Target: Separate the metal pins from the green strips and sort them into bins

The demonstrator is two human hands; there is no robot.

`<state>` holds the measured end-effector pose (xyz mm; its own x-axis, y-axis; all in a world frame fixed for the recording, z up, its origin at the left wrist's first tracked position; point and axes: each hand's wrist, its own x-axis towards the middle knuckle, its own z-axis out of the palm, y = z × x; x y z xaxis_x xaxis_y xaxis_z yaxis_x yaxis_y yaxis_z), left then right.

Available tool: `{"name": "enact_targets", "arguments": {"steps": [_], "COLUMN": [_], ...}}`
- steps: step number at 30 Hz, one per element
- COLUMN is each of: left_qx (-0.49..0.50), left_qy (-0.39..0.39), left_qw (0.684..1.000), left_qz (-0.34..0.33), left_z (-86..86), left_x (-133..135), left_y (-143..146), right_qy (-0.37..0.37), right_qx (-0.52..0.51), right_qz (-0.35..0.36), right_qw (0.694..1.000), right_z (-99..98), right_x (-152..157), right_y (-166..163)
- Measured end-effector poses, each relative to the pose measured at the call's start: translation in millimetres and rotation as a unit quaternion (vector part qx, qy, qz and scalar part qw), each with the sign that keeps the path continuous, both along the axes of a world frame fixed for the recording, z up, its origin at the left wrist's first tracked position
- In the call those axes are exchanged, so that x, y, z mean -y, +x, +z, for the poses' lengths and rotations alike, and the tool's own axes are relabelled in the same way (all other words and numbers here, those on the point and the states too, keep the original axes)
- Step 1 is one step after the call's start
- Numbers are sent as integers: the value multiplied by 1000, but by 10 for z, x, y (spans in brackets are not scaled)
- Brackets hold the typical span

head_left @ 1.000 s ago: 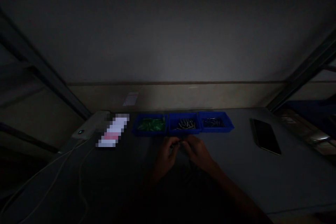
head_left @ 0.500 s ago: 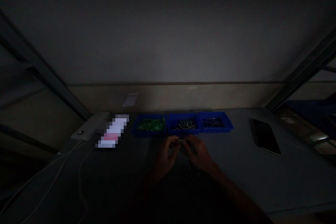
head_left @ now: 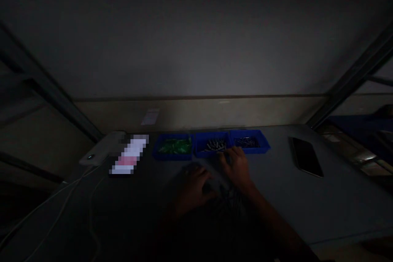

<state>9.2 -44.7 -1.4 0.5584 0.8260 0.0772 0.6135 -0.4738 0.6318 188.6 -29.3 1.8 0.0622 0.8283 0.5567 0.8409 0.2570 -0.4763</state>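
Observation:
The scene is very dark. Three blue trays stand in a row at the back of the table: the left tray (head_left: pixel 159 152) holds green pieces, the middle tray (head_left: pixel 199 151) grey metal pieces, the right tray (head_left: pixel 264 145) thin dark pieces. My right hand (head_left: pixel 236 166) reaches to the front rim between the middle and right trays, fingers curled. My left hand (head_left: pixel 194 184) rests low on the table nearer me, fingers curled; whether it holds anything is hidden in the dark. A dark heap (head_left: pixel 229 198) lies just under the hands.
A black phone (head_left: pixel 305 156) lies at the right. At the left are a pixelated card (head_left: pixel 129 154), a white device (head_left: pixel 100 149) with a small light, and white cables (head_left: pixel 61 196). Metal shelf struts stand at both sides, a wall behind.
The hands, joined in front of the middle tray before, have parted. My right hand moved forward to the trays, my left hand dropped back toward me. The view shifted slightly.

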Motion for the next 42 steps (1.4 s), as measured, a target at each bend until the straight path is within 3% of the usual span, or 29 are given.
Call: {"name": "enact_targets", "arguments": {"steps": [4,10,14,18,22,24,29,34,42], "left_qx": [-62,-47,-53,-47,64,126,207,209,199], "left_qy": [9,12,18,18,-1,-10,-41,-28,10], "left_qw": [998,999,998,998,995,987,966,964,971], "left_qz": [-31,8,5,27,70,102,150,163,134], "left_z": [10,94,93,35,-28,-50,-49,-44,-61], "left_x": [18,-19,-7,-27,-110,-151,-181,-138,-124], "left_y": [10,-29,-78,-52,-51,-65,-64,-14,40], "right_qy": [16,29,54,13,-61,-81,-73,-64,-64], "right_qx": [17,10,-2,-20,23,44,42,27,11], "right_qz": [-87,-89,-41,75,211,244,247,242,214], "right_qw": [996,996,998,997,975,965,965,968,975], "right_z": [-14,-96,-100,-76,-64,-62,-65,-49,-59], "right_x": [-188,-104,18,82,143,165,167,155,121], "right_y": [103,91,79,-5,-133,-172,-168,-155,-147]}}
